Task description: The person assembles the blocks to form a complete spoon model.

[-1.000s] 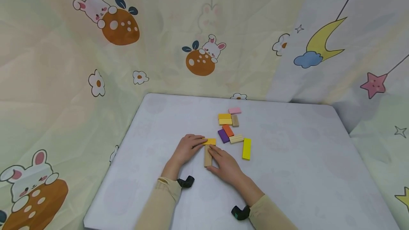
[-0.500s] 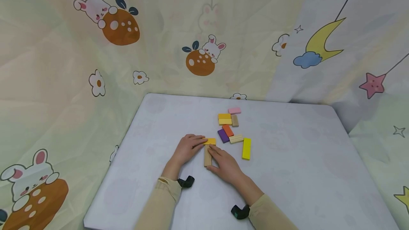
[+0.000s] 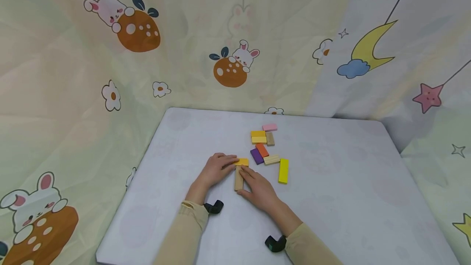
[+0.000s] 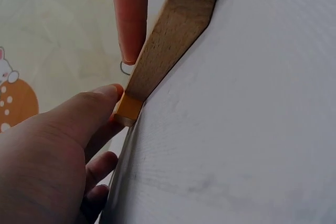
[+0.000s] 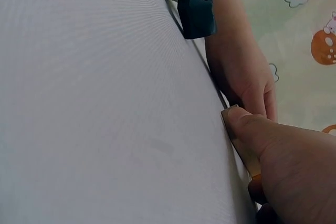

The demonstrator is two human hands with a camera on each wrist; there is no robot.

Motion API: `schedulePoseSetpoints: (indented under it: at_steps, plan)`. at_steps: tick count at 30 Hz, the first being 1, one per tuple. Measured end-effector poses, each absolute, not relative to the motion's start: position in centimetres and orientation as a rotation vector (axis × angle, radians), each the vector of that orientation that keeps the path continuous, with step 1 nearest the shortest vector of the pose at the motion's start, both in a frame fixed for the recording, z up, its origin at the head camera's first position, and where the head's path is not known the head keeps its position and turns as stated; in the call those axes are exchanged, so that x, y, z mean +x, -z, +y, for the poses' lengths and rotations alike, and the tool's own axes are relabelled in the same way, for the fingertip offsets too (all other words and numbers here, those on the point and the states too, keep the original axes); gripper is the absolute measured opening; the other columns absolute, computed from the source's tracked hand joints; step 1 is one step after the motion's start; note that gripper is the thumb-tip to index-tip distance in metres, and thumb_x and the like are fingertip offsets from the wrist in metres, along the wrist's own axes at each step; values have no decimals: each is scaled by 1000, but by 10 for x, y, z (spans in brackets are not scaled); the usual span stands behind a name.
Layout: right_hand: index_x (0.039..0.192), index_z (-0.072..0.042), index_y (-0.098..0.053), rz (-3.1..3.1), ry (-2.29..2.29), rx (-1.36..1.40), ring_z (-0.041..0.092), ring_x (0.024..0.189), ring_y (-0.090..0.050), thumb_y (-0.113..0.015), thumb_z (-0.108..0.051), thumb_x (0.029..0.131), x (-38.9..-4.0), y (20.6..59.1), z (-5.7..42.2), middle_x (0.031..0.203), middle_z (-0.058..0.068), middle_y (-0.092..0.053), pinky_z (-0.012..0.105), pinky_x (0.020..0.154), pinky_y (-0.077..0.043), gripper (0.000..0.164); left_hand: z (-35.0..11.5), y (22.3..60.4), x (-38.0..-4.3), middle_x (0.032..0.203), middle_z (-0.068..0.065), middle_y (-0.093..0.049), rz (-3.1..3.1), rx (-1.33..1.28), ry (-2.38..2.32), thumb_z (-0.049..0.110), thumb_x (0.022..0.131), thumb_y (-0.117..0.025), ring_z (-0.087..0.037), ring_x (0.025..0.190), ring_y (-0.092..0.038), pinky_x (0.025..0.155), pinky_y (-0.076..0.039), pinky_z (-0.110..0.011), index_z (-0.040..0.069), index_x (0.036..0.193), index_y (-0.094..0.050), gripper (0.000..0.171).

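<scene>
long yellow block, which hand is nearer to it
Right. The right hand is to the left of the long yellow block, not touching it; the left hand is farther left, touching the orange-yellow block.

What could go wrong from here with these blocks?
An uneven push by the left hand could skew the yellow-orange block against the end of the long plain wooden block. If the right hand lifts off carelessly, it might drag that block along. The purple block lies close by and might get bumped.
</scene>
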State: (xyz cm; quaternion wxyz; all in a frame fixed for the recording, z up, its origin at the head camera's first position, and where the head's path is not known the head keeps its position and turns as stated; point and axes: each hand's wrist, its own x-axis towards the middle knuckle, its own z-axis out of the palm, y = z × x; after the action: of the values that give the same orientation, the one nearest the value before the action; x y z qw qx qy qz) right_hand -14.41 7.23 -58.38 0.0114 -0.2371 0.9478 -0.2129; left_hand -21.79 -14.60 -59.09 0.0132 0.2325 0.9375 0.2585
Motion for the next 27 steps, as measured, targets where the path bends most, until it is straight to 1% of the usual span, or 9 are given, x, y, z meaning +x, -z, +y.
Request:
schedulePoseSetpoints:
  at_steps: [4, 9, 12, 14, 17, 19, 21, 25, 27]
  plan:
    - [151, -17, -43, 2963, 676, -744, 24, 138, -47, -67, -53, 89, -144, 584, 72, 159, 0, -37, 43, 110, -46, 75, -147, 594, -219, 145, 13, -55, 2926, 727, -770, 45, 100, -55, -23, 133, -48, 112, -39, -50, 37, 137, -59, 38]
    - [151, -16, -42, 2954, 704, -735, 24, 140, -45, -68, -54, 88, -143, 584, 73, 160, -1, -36, 44, 111, -45, 79, -147, 599, -220, 154, 11, -44, 2946, 786, -668, 56, 99, -47, -22, 140, -43, 115, -35, -51, 38, 143, -51, 48]
    - [152, -16, -41, 2922, 763, -716, 23, 142, -43, -69, -53, 88, -143, 582, 76, 160, -1, -35, 44, 112, -43, 79, -146, 598, -218, 156, 10, -40, 2925, 778, -699, 58, 99, -46, -23, 143, -40, 117, -33, -53, 36, 145, -49, 51]
    - [152, -18, -41, 2890, 822, -688, 22, 143, -42, -68, -52, 89, -143, 580, 79, 161, -4, -34, 44, 113, -43, 77, -147, 596, -216, 158, 11, -37, 2902, 761, -708, 59, 98, -46, -22, 145, -37, 118, -31, -53, 37, 147, -47, 53]
    - [151, -22, -42, 2859, 900, -626, 13, 121, -57, -68, -48, 91, -143, 579, 85, 160, -9, -32, 36, 102, -52, 71, -147, 594, -213, 159, 13, -35, 2882, 774, -714, 60, 97, -49, -22, 145, -36, 118, -30, -53, 37, 149, -43, 57]
    - [150, -25, -45, 2860, 949, -584, 8, 105, -58, -67, -45, 92, -144, 579, 89, 159, -10, -33, 32, 93, -54, 65, -147, 594, -212, 159, 14, -33, 2888, 807, -684, 62, 95, -50, -22, 145, -36, 118, -30, -53, 38, 150, -41, 60]
    - [147, -25, -48, 2874, 998, -542, 4, 92, -54, -67, -42, 94, -146, 580, 93, 157, -10, -36, 28, 85, -54, 59, -146, 593, -211, 159, 14, -34, 2898, 841, -661, 65, 93, -52, -22, 144, -36, 117, -31, -53, 39, 149, -42, 63]
    - [141, -23, -56, 2891, 1108, -463, 6, 96, -56, -64, -34, 96, -151, 584, 102, 152, -9, -43, 31, 89, -56, 47, -145, 592, -209, 158, 12, -36, 2912, 878, -574, 70, 89, -53, -22, 143, -37, 116, -32, -53, 39, 147, -45, 66]
    - [139, -23, -57, 2895, 1132, -427, 8, 102, -59, -64, -32, 97, -154, 586, 106, 150, -9, -45, 33, 93, -56, 43, -145, 592, -208, 158, 12, -37, 2916, 881, -537, 71, 89, -52, -22, 143, -37, 116, -32, -53, 39, 146, -46, 65]
